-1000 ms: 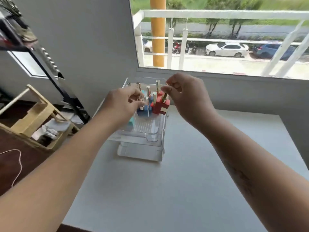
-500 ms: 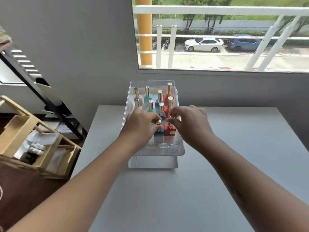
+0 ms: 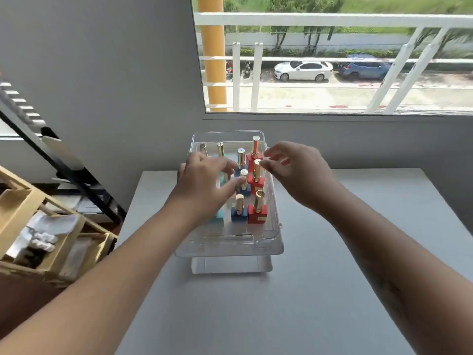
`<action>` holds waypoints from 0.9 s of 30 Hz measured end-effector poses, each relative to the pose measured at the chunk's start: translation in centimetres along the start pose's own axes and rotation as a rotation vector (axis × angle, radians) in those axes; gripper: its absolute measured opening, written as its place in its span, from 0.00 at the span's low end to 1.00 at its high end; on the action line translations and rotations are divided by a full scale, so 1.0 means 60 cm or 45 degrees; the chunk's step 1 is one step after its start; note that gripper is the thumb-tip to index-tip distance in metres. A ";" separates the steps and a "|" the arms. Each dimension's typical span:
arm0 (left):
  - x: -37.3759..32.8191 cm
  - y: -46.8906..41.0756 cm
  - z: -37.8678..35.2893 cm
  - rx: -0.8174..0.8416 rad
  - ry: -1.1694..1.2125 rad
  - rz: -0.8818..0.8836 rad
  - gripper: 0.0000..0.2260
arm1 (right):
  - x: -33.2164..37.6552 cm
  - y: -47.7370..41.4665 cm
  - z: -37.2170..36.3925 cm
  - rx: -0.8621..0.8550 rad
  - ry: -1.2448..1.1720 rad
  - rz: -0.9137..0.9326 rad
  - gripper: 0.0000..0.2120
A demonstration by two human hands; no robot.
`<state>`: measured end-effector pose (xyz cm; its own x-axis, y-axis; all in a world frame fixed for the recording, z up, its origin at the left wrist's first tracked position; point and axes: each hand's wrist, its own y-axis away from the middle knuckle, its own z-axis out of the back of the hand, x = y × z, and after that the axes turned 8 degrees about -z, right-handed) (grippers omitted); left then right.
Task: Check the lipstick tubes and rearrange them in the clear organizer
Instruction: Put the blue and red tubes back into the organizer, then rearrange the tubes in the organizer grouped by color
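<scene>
counter [image 3: 294, 290] grey | clear organizer [image 3: 271, 242] at its far middle, lipstick tubes [image 3: 258, 211] upright inside | left hand [image 3: 202, 185] over tubes, grip state unclear | right hand [image 3: 294, 170] grip narrow, pinching gold cap of middle red tube [image 3: 256, 172]

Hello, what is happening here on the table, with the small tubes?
A person is sorting lipstick tubes that stand upright in a clear organizer on a white table. The left hand reaches among the middle tubes, at a blue-based tube. The right hand pinches the gold top of a red-based tube.
</scene>
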<state>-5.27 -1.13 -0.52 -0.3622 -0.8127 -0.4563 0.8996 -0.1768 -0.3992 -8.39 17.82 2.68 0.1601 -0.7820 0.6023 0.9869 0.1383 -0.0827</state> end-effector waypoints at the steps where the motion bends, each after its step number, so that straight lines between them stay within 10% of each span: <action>1: 0.005 -0.018 0.003 -0.040 -0.003 0.011 0.13 | -0.003 -0.019 0.004 -0.007 0.000 0.007 0.11; 12: 0.056 -0.134 -0.035 0.266 -0.033 0.113 0.14 | -0.045 -0.167 -0.024 0.136 0.106 0.148 0.14; 27: 0.106 -0.200 -0.056 0.158 -0.011 0.175 0.06 | -0.045 -0.229 -0.054 0.166 0.090 0.172 0.09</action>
<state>-19.19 -2.30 -1.30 -0.2321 -0.8387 -0.4927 0.9639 -0.1302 -0.2324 -22.32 16.06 -0.36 0.2962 -0.7911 0.5352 0.9463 0.3189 -0.0524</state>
